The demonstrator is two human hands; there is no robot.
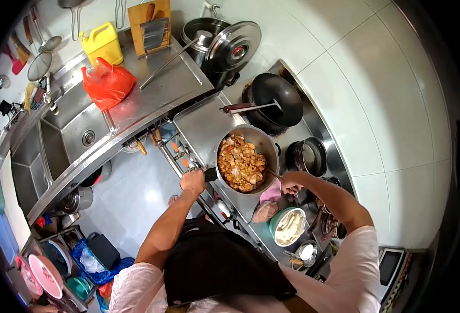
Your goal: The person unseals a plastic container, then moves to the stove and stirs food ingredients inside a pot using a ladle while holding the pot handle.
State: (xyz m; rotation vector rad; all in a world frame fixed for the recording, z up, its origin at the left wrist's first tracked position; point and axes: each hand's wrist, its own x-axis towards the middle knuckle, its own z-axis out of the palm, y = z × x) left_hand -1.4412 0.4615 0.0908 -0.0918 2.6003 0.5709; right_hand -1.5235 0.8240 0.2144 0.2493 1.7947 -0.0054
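A metal cooking pot [222,136] full of browned chunks of food [240,163], perhaps meat, stands on the steel stove counter. My left hand [193,181] is closed round the pot's black handle [210,175]. On the pot's other side, my right hand [292,183] grips the thin handle of a utensil [274,174]; its working end is hidden in the food. Below the right hand lie a pink cloth [271,192] and a clear plastic bag [266,212]. Close by stands a bowl of pale cut pieces [290,227].
A black wok [278,99] with a spatula [256,107] across it sits behind the pot, beside a dark saucepan [313,156]. Leftward are a steel sink [73,135], a red bag [108,83], a yellow jug [102,45] and a lidded stockpot [236,47].
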